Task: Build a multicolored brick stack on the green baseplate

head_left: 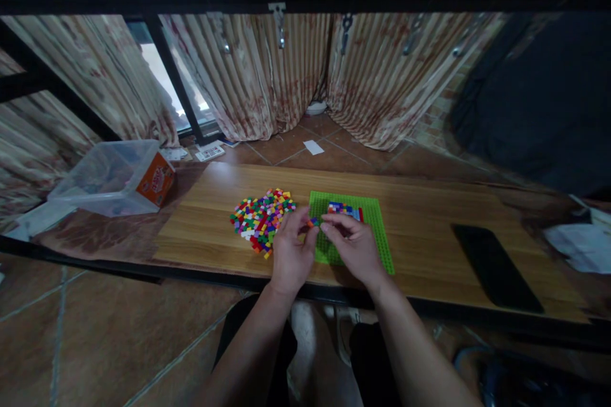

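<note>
Head view: long striped curtains [267, 76] hang behind a low wood-topped table [429, 216]. At the table's left end sits a clear plastic box [109, 187] with an orange label [156, 178]. A green studded board [375, 217] lies near the middle, and a flat black slab [496, 267] lies well apart to its right. Just left of the board is a loose, many-coloured pile of bricks [262, 216]. Two bare hands meet above the board's left part. The left hand [293, 249] pinches small bricks [314, 222], orange and blue, between thumb and fingers. The right hand [354, 243] has its fingertips drawn narrow beside them; whether it grips them too, I cannot tell. Beyond it, a small patch of joined bricks [340, 208], mostly blue, white and red, rests on the board.
</note>
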Demonstrator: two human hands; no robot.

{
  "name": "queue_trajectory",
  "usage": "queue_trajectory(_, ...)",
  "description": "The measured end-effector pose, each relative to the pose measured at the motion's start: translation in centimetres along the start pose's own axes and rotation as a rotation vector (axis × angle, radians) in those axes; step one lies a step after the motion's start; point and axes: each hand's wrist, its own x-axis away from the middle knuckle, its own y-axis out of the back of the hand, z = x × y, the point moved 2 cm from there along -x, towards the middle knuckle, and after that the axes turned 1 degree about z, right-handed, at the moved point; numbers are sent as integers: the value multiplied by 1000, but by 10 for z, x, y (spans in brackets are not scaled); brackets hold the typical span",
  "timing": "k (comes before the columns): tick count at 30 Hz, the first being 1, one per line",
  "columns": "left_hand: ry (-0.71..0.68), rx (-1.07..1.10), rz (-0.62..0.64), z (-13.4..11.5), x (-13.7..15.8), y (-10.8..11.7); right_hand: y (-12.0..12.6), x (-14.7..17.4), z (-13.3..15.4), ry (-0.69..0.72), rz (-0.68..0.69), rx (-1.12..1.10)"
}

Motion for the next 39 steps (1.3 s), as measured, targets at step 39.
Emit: queue_trajectory(39,484,234,151,17,-1,-39,28,-15,-16,159,-167,543)
